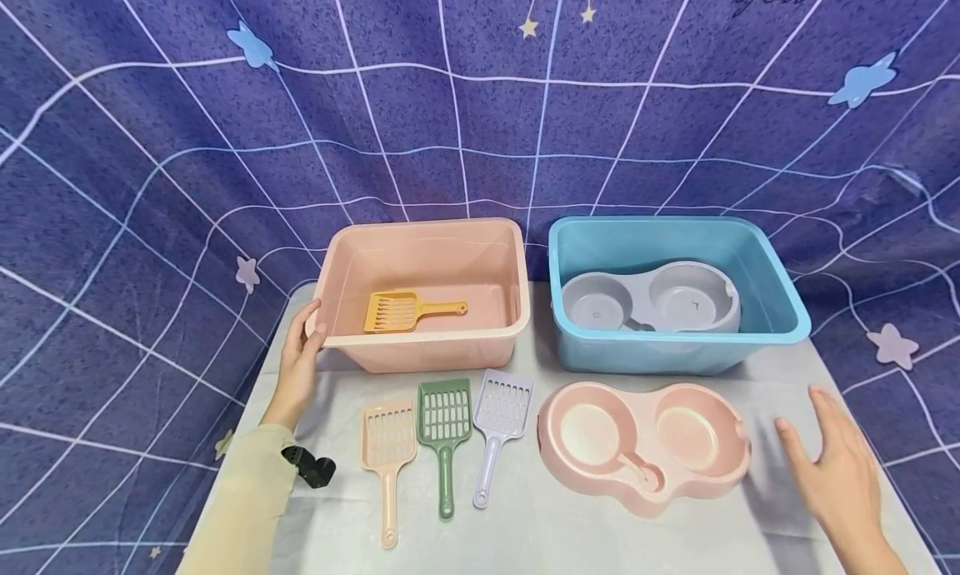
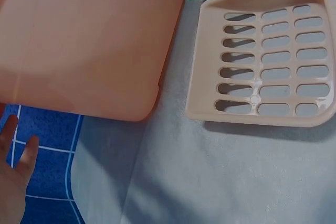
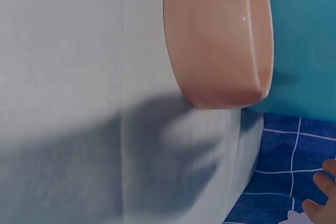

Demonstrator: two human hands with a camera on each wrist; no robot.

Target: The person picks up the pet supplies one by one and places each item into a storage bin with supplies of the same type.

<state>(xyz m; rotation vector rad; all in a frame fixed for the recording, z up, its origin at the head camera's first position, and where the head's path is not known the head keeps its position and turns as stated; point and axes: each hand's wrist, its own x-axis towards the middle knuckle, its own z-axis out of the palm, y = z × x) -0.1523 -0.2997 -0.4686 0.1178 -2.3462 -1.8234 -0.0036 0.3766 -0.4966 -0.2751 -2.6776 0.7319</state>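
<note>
My left hand [image 1: 297,368] is at the front left corner of a pink litter box [image 1: 427,357], its fingertips against the outer side near the rim. In the left wrist view the left hand [image 2: 13,182] shows spread fingers beside the box wall. A yellow litter scoop [image 1: 395,312] lies inside the box. My right hand [image 1: 840,467] hovers with fingers apart to the right of a pink double pet bowl [image 1: 645,442], touching nothing. The right wrist view shows part of the right hand [image 3: 324,195] and the end of that bowl.
A blue litter box [image 1: 675,354] holds a grey double bowl [image 1: 637,287]. In front of the pink box lie a beige scoop [image 1: 388,442], a green scoop [image 1: 445,417] and a lilac scoop [image 1: 502,404]. A blue patterned curtain [image 1: 480,108] surrounds the white table [image 1: 555,533].
</note>
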